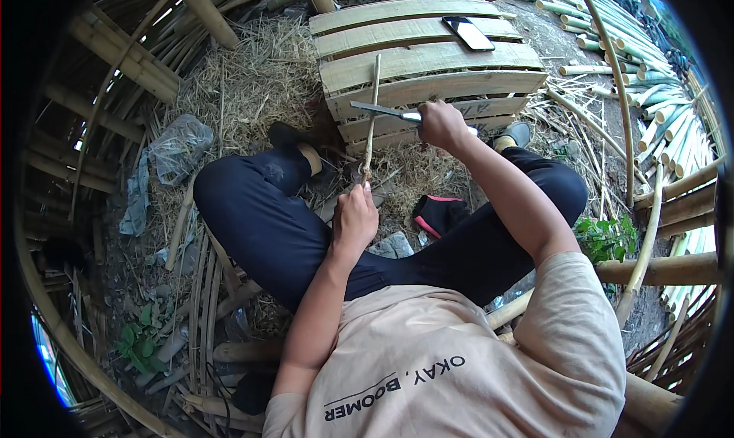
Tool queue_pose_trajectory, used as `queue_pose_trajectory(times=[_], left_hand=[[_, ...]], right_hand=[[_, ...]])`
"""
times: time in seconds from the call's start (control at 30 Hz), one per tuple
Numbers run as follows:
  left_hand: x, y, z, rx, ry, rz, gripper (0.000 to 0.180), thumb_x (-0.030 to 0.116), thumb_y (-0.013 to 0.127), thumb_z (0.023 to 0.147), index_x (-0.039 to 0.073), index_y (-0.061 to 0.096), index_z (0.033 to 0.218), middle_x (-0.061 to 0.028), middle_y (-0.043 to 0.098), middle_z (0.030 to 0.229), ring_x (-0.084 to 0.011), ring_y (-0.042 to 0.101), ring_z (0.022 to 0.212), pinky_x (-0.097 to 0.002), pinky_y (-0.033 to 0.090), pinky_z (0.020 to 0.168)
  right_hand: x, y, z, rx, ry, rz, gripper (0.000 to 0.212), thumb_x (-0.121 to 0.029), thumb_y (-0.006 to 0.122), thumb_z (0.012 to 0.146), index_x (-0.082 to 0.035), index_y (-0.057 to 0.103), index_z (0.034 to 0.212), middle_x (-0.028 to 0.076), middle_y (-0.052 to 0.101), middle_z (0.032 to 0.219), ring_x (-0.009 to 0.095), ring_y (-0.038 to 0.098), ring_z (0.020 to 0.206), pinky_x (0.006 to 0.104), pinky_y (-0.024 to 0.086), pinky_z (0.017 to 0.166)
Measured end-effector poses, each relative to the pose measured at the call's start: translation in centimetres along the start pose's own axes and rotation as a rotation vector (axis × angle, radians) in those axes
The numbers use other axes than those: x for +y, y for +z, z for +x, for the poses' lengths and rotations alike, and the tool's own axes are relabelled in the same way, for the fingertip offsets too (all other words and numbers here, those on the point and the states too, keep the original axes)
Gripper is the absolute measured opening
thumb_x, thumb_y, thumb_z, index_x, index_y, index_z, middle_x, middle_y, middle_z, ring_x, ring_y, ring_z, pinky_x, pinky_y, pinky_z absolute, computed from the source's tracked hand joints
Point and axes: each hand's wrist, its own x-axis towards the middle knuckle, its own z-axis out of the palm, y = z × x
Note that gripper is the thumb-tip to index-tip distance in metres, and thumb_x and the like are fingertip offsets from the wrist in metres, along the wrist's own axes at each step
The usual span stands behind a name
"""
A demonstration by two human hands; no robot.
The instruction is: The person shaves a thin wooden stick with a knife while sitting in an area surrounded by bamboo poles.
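Observation:
My left hand (355,218) is closed round the lower end of a thin bamboo stick (372,136), which points away from me and leans up in front of a slatted wooden crate (428,82). In my right hand (443,124) is the handle of a knife (386,110), its blade pointing left. The blade lies across the upper part of the stick; I cannot tell whether it has cut in. Between my bent legs, a black and pink cloth item (442,213) rests on the ground.
A phone (469,34) lies on the crate's top. Cut bamboo poles (657,94) are stacked at the far right. Clear plastic bags (180,149) lie on straw (256,78) to the left. Bamboo framing (122,59) stands along the left side, and a green plant (606,237) grows beside my right knee.

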Motion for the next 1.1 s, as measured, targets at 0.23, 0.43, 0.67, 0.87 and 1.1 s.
queue_pose_trajectory(times=[0.23, 0.43, 0.67, 0.87, 1.1], left_hand=[[-0.2, 0.2, -0.2, 0.026, -0.005, -0.052, 0.038, 0.025, 0.046, 0.105, -0.004, 0.061, 0.086, -0.0297, 0.064, 0.076, -0.0504, 0.063, 0.077, -0.0579, 0.048, 0.069], [-1.0, 0.2, 0.1, 0.015, 0.011, -0.119, 0.040, 0.025, 0.045, 0.105, -0.005, 0.061, 0.084, -0.0301, 0.063, 0.076, -0.0508, 0.062, 0.078, -0.0579, 0.046, 0.067], [-1.4, 0.7, 0.1, 0.052, 0.061, -0.067, 0.039, 0.026, 0.045, 0.105, -0.004, 0.063, 0.086, -0.0293, 0.064, 0.074, -0.0487, 0.064, 0.075, -0.0565, 0.049, 0.068], [-0.2, 0.4, 0.4, 0.001, -0.019, -0.146, 0.038, 0.024, 0.047, 0.105, -0.005, 0.060, 0.083, -0.0303, 0.062, 0.074, -0.0506, 0.062, 0.079, -0.0569, 0.045, 0.066], [-0.8, 1.0, 0.2, -0.005, 0.030, -0.108, 0.040, 0.027, 0.044, 0.105, -0.005, 0.063, 0.090, -0.0305, 0.065, 0.078, -0.0507, 0.064, 0.079, -0.0578, 0.050, 0.073]], right_hand=[[-0.9, 0.1, -1.0, -0.021, -0.073, -0.003, 0.013, -0.010, 0.063, 0.071, -0.001, 0.071, 0.076, 0.026, 0.069, 0.075, 0.043, 0.071, 0.074, 0.0495, 0.059, 0.070], [-2.1, -1.3, -1.7, -0.072, -0.102, 0.016, 0.014, -0.010, 0.062, 0.072, -0.002, 0.072, 0.079, 0.025, 0.070, 0.079, 0.043, 0.071, 0.076, 0.0498, 0.059, 0.074], [-1.0, -1.2, -0.7, -0.046, -0.010, -0.004, 0.013, -0.011, 0.063, 0.073, -0.002, 0.072, 0.079, 0.025, 0.070, 0.078, 0.042, 0.071, 0.075, 0.0500, 0.059, 0.073], [-0.6, -1.2, -0.9, -0.075, 0.029, -0.025, 0.015, -0.016, 0.067, 0.074, -0.002, 0.071, 0.075, 0.024, 0.071, 0.078, 0.041, 0.072, 0.075, 0.0495, 0.059, 0.072], [-1.5, -2.5, -2.3, -0.122, -0.179, -0.111, 0.017, -0.019, 0.073, 0.075, -0.002, 0.071, 0.076, 0.021, 0.072, 0.077, 0.038, 0.072, 0.076, 0.0458, 0.059, 0.073]])
